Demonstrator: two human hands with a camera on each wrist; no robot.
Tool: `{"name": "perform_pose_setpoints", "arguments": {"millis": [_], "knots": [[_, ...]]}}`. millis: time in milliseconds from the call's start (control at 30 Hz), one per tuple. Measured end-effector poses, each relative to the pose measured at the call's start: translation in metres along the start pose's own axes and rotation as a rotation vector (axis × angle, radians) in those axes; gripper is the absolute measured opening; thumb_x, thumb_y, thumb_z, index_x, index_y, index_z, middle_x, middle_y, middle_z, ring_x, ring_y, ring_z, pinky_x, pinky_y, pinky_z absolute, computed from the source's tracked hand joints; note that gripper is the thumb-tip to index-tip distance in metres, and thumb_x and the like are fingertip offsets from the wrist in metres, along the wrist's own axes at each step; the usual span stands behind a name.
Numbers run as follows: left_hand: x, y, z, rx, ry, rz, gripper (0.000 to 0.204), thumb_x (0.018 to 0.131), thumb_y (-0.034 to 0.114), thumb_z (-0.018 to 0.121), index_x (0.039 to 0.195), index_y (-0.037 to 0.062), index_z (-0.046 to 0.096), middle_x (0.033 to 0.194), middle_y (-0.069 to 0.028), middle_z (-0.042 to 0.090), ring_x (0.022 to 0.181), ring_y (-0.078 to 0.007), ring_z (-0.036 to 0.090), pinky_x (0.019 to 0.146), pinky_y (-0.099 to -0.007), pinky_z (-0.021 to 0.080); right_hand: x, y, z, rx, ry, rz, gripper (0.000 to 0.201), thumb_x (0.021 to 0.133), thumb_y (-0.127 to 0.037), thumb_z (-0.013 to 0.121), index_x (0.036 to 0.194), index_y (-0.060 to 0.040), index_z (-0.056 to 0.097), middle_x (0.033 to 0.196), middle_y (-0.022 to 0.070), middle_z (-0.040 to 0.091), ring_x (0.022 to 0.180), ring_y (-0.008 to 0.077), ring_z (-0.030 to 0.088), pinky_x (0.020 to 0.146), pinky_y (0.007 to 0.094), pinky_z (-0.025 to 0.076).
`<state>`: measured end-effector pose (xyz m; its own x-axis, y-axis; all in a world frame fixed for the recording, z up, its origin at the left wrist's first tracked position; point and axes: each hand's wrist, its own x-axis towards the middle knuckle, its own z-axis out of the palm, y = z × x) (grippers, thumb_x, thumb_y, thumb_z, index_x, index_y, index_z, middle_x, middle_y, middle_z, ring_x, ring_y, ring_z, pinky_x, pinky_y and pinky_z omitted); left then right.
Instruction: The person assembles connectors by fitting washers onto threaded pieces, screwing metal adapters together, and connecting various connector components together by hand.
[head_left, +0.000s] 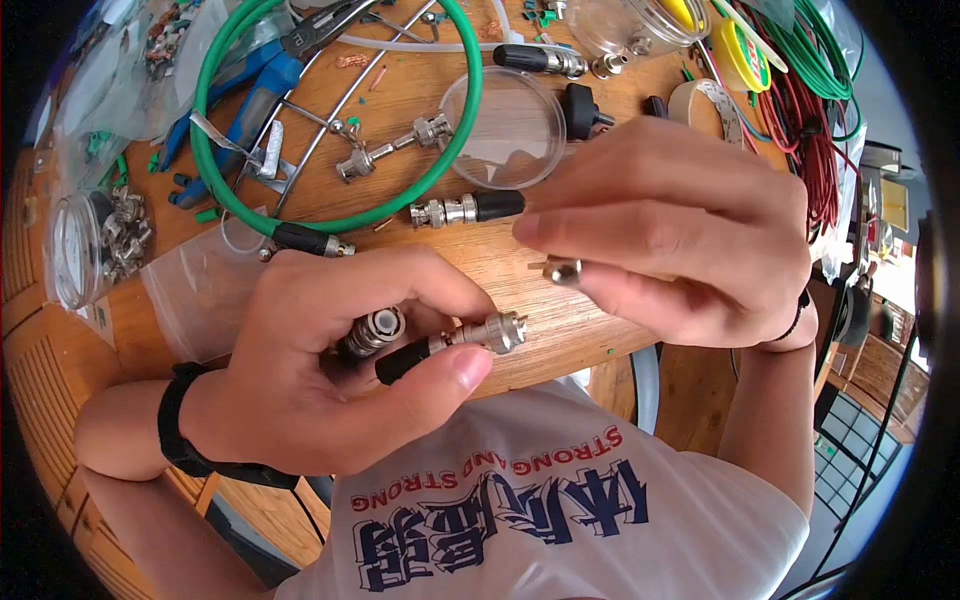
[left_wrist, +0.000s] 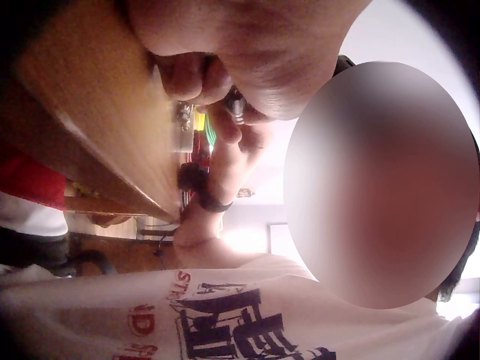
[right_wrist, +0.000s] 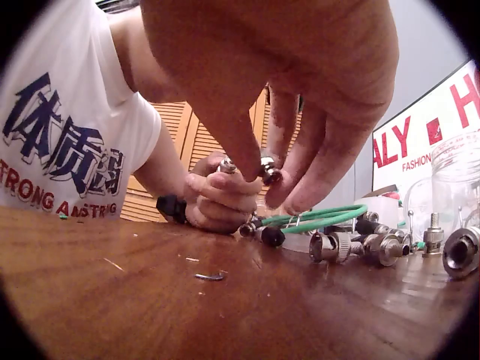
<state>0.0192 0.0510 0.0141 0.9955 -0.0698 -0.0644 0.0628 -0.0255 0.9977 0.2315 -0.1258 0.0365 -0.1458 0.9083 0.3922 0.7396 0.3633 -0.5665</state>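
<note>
My left hand (head_left: 300, 345) pinches a BNC connector (head_left: 503, 333) with a black sleeve between thumb and index finger, its silver end pointing right. A second BNC connector (head_left: 384, 325) is held deeper in the same hand, its round open end facing up. To the right, my right hand (head_left: 690, 230) pinches a small silver connector piece (head_left: 564, 271) with a thin pin jutting left toward the left hand's connector. In the right wrist view this connector piece (right_wrist: 270, 171) hangs at the fingertips, apart from the connector tip (right_wrist: 226, 165) in the left hand.
Beyond the hands lie a green cable loop (head_left: 203, 150), blue-handled pliers (head_left: 262, 100), a loose BNC connector (head_left: 445, 211), joined silver adapters (head_left: 390, 150) and a transparent round lid (head_left: 553, 165). A jar of connectors (head_left: 75, 255) lies at left; a tape roll (head_left: 690, 100) and wires (head_left: 805, 165) sit at right.
</note>
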Motion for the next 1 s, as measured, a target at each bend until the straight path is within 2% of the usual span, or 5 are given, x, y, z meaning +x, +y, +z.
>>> {"name": "perform_pose_setpoints", "arguments": {"millis": [300, 467, 633, 733, 1000], "knots": [[-0.002, 0.001, 0.001, 0.007, 0.003, -0.108, 0.01, 0.097, 0.005, 0.062, 0.101, -0.0051, 0.06, 0.074, -0.0076, 0.067, 0.058, -0.0091, 0.064, 0.054, -0.0253, 0.051, 0.0, -0.005, 0.01, 0.078, 0.073, -0.025, 0.023, 0.081, -0.014, 0.082, 0.096, 0.0042, 0.079, 0.08, 0.0101, 0.07, 0.07, 0.0225, 0.067, 0.062, 0.0361, 0.055], [-0.001, -0.001, 0.002, 0.02, 0.013, -0.081, 0.009, 0.097, 0.005, 0.063, 0.098, -0.0043, 0.062, 0.072, -0.0063, 0.067, 0.059, -0.0097, 0.066, 0.053, -0.0249, 0.051, -0.002, -0.007, 0.012, 0.068, 0.103, 0.007, 0.022, 0.077, -0.012, 0.086, 0.091, 0.0036, 0.079, 0.078, 0.0098, 0.069, 0.067, 0.0219, 0.067, 0.06, 0.034, 0.054], [0.0, 0.003, 0.001, 0.038, 0.009, -0.082, 0.009, 0.097, 0.006, 0.064, 0.097, -0.0037, 0.063, 0.069, -0.0057, 0.068, 0.061, -0.0099, 0.067, 0.054, -0.0251, 0.051, -0.004, -0.003, 0.02, 0.059, 0.177, -0.123, 0.024, 0.075, -0.012, 0.088, 0.086, 0.0053, 0.077, 0.074, 0.0102, 0.069, 0.064, 0.0203, 0.066, 0.054, 0.0313, 0.053], [-0.001, 0.002, 0.001, 0.058, -0.009, -0.102, 0.009, 0.097, 0.006, 0.064, 0.098, -0.0037, 0.063, 0.069, -0.0061, 0.069, 0.062, -0.0104, 0.068, 0.056, -0.0255, 0.052, -0.004, -0.003, 0.023, 0.046, 0.188, -0.12, 0.025, 0.075, -0.014, 0.088, 0.085, 0.0056, 0.077, 0.073, 0.0106, 0.069, 0.062, 0.02, 0.066, 0.053, 0.0305, 0.052], [0.0, 0.001, 0.007, -0.037, 0.033, -0.104, 0.011, 0.1, 0.005, 0.062, 0.102, -0.0059, 0.062, 0.078, -0.0092, 0.069, 0.068, -0.012, 0.068, 0.06, -0.0267, 0.054, -0.004, -0.008, 0.013, 0.064, 0.091, -0.012, 0.031, 0.077, -0.018, 0.087, 0.094, 0.005, 0.076, 0.076, 0.0117, 0.07, 0.063, 0.0223, 0.066, 0.055, 0.0325, 0.053]]}}
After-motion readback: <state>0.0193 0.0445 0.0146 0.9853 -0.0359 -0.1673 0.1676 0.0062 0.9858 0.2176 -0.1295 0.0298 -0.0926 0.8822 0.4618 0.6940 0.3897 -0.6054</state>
